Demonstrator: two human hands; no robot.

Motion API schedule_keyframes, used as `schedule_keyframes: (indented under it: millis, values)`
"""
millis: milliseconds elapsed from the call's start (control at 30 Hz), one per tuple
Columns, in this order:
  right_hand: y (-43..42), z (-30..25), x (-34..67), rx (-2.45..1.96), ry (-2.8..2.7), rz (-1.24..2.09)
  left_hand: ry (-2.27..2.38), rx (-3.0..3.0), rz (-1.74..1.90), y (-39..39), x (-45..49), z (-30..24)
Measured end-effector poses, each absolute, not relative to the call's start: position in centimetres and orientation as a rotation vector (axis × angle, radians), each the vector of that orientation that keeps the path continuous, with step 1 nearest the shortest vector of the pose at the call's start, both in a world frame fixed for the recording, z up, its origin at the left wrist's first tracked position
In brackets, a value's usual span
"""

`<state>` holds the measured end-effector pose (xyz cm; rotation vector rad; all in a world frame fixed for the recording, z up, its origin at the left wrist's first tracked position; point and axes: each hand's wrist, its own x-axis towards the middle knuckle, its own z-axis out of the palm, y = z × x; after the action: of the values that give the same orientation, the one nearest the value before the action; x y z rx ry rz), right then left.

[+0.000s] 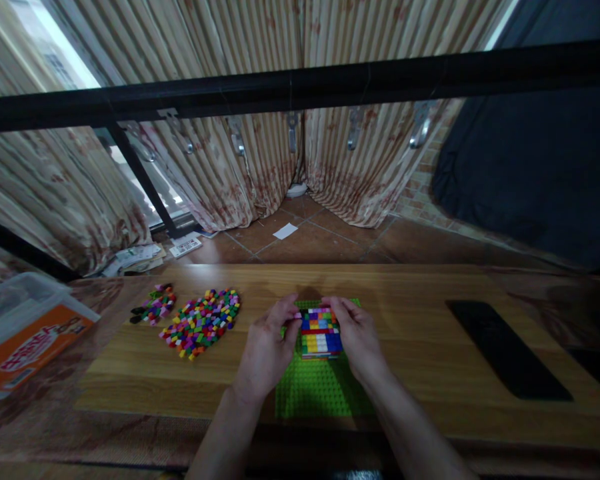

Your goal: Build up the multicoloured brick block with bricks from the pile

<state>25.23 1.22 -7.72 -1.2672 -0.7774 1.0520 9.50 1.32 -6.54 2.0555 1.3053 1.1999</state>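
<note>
A block built of multicoloured toy bricks (pixel 321 341) stands on a green studded baseplate (pixel 320 393) in the middle of the wooden table. My left hand (pixel 270 343) is at the block's left side, thumb and forefinger closed in a pinch on a small pink brick (pixel 297 315) near the top edge. On the other side, my right hand (pixel 359 337) curls its fingers around the block's upper right edge and touches it. The far side of the block is hidden.
Left on the table (pixel 415 387) lie a large pile of small coloured bricks (pixel 203 323) and a smaller pile (pixel 157 305). A clear plastic box with an orange label (pixel 35 340) stands at far left. A black flat slab (pixel 505 350) lies at right. Behind runs a dark rail (pixel 290 87).
</note>
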Motion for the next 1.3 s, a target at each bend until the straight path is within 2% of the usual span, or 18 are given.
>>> schedule_keyframes:
  millis: [867, 1300]
  values:
    - [1.38, -7.72, 25.08, -1.272, -0.762, 1.065, 1.307, 2.213, 1.178, 1.37, 9.49, -6.41]
    - [1.24, -7.63, 24.69, -1.278, -0.873, 1.029, 1.316, 1.968, 1.219, 1.65, 9.81, -6.63]
